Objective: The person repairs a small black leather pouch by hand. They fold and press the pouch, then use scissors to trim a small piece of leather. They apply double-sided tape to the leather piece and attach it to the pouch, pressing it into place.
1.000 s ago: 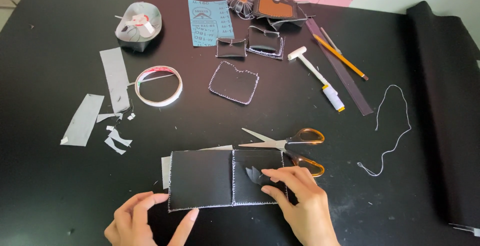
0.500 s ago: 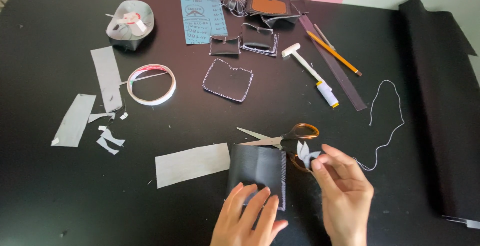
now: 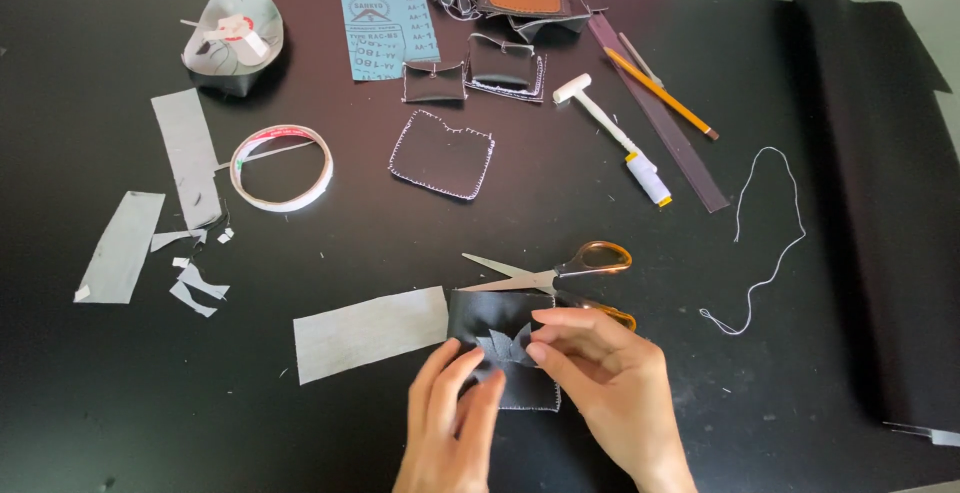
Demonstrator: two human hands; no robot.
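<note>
Under your hands lies a folded black leather piece with white stitching along its edges (image 3: 510, 353), flat on the black table (image 3: 120, 393). It looks like a small rectangular pouch, matte and dark, with a small grey bow-shaped cut-out (image 3: 507, 345) resting on its upper face. Your left hand (image 3: 450, 423) lies on the lower left part of the piece, fingers stretched out and pressing down, gripping nothing. Your right hand (image 3: 610, 383) comes in from the right with its fingers curled; the forefinger and thumb meet at the right tip of the grey cut-out, pinching or pressing it, though you cannot tell which.

Touching the left edge of the leather piece is a pale grey rectangular strip (image 3: 370, 333). Just above the leather piece lie orange-handled scissors (image 3: 560, 275), blades closed and pointing left, one handle partly hidden behind your right hand. Farther above sits a second black stitched leather panel with a notched top edge (image 3: 442, 155). Up and to the left of the leather piece is a roll of double-sided tape with a white and red rim (image 3: 281, 168), lying flat. Well to the right a loose white thread (image 3: 770, 243) curls on the table.

Far up and to the left of the leather piece, a small grey bowl-shaped holder (image 3: 233, 41) has white scraps of paper and a bit of red inside it.
</note>
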